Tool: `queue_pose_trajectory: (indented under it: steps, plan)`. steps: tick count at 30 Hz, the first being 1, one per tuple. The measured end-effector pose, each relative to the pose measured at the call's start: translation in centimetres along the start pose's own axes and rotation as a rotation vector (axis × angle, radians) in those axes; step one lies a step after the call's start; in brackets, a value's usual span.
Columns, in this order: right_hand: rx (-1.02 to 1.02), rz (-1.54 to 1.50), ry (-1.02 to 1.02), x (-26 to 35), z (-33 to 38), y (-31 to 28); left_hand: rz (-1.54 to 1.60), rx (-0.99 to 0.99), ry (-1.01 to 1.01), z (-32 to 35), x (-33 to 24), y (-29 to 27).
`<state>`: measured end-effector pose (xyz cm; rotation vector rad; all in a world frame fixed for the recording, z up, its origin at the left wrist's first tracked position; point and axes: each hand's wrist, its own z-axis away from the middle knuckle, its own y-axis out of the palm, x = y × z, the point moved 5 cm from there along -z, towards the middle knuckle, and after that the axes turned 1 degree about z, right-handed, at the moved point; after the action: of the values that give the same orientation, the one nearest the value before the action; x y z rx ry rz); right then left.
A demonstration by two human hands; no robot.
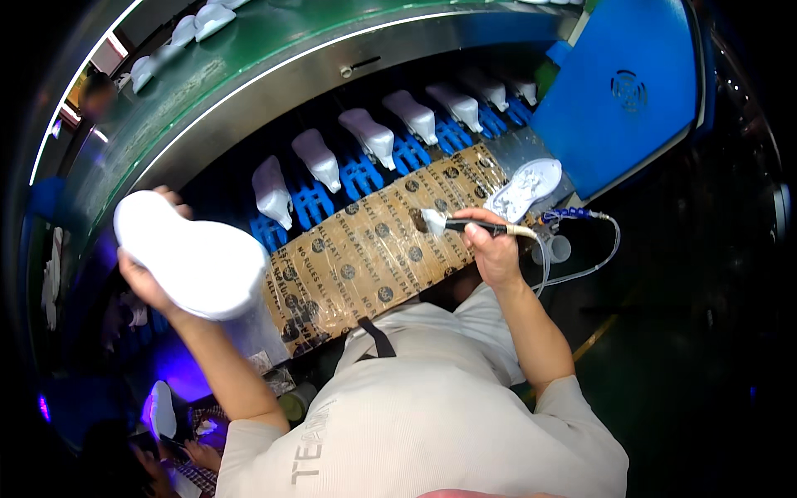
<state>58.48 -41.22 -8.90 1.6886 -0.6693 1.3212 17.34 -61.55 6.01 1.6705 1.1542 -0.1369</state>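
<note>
My left hand [143, 280] is closed around the edge of a white shoe sole [193, 256], raised at the left of the workbench. The sole's broad smooth face is turned up, and some fingers show behind its far edge. In my right hand [496, 256] is a brush [433, 221] with a black handle and pale bristles, fed by a thin clear tube. Its bristles point left, above the cardboard [349, 249] covered with clear tape. Just beyond that hand, a second sole-shaped white piece [531, 184] lies on the bench, strewn with white bits.
Behind the cardboard, several white shoe lasts or uppers [365, 137] sit on blue holders [362, 176]. A blue machine panel [623, 100] stands at the right, near a looped hose [616, 236] and a small cup [558, 248]. A green conveyor [274, 41] curves behind. At lower left is another person's hand [202, 454].
</note>
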Motion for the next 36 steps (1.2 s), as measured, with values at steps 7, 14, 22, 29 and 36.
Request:
queue_pose_trajectory:
  steps: [7, 14, 22, 29, 36]
  plan:
    - [0.063, -0.150, 0.045, 0.5, 1.8, 2.5, 0.164, -0.397, -0.633, 9.9, 22.3, 1.9]
    - [0.157, 0.361, -0.092, 1.6, 0.5, 8.0, 0.359, -0.272, -0.767, 12.4, 25.5, 1.6]
    - [0.432, 0.641, -0.513, 1.8, 0.3, 11.5, 0.026, -0.499, -0.597, 9.1, 25.0, 2.1]
    - [0.544, 0.663, -0.577, 3.1, 1.3, 11.9, 0.254, -0.258, -0.550, 6.7, 23.9, 3.4]
    - [0.598, 0.649, -0.609, 4.9, 1.7, 12.1, 0.232, -0.212, -0.498, 3.5, 21.3, 4.2]
